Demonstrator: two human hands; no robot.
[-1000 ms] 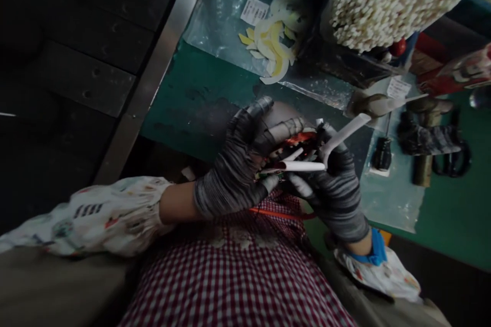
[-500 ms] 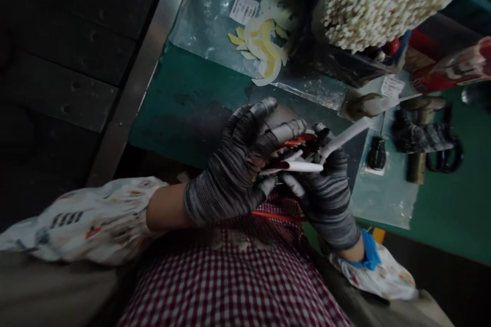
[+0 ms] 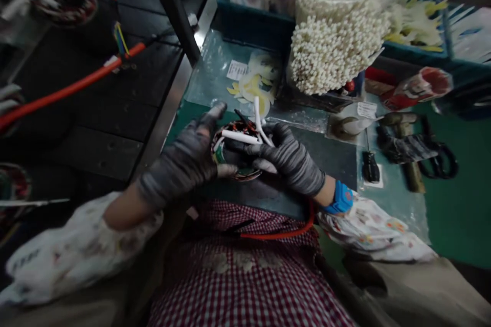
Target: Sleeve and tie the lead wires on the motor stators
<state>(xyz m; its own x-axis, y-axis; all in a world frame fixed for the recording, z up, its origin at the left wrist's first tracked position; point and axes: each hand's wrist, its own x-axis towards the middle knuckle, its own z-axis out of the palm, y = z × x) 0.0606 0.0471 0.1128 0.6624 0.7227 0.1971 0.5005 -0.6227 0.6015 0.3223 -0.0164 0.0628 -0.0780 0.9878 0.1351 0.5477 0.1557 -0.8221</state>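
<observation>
A round wound coil (image 3: 233, 156) is held between both hands, above the green tabletop (image 3: 330, 163).

The left hand (image 3: 180, 163), in a grey knit glove, grasps the coil from the side with its fingers spread, and the right hand (image 3: 287, 156) is closed over it from the other side, beside the white sleeves (image 3: 245, 133) that stick out of the windings. This hold seems to keep the coil steady and the sleeves apart from each other. An orange-red cable (image 3: 276, 235) lies below the hands, on the checked apron (image 3: 245, 276). A bag of white-tipped pieces (image 3: 333, 46) and yellow-white paper strips (image 3: 255, 87) lie just ahead, probably placed there for easy reach; a small black-handled screwdriver (image 3: 371, 167) and scissors (image 3: 437, 156) lie to the right.
</observation>
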